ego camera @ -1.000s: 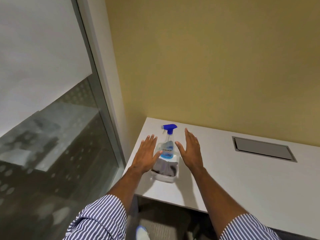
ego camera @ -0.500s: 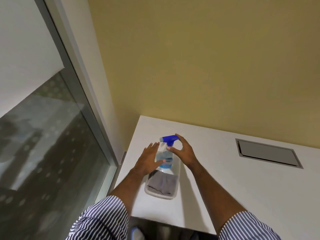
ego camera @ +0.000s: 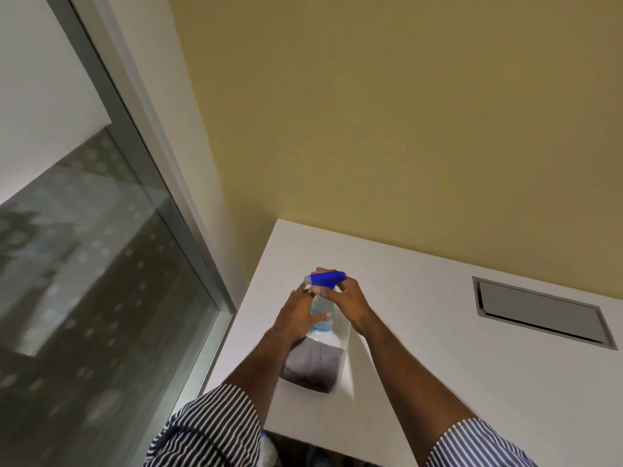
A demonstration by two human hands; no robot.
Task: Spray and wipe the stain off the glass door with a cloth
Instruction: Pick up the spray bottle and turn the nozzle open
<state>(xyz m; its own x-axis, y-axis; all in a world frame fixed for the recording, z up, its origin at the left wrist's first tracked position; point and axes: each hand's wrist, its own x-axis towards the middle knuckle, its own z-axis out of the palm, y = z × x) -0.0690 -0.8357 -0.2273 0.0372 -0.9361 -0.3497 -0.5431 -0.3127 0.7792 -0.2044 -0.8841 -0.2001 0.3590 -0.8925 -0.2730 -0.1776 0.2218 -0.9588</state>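
The spray bottle [ego camera: 322, 310] has a vivid blue trigger head, a pale grey nozzle tip and a clear body tinted light blue. The cloth [ego camera: 312, 367] below it is plain grey, lying in a white tray [ego camera: 338, 375]. The table [ego camera: 438, 365] is white, its inset cable hatch [ego camera: 536, 313] flat grey. The wall [ego camera: 387, 112] is mustard yellow. Both sleeves [ego camera: 209, 429] carry navy and white stripes. The glass door [ego camera: 84, 281] at the left shows a faint dotted pattern inside a grey frame.

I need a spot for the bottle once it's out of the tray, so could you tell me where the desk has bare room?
Bare desk lies between the tray and the hatch, and along the front edge right of the right arm. It is crowded at the left corner: tray, cloth, bottle, left hand and right hand.
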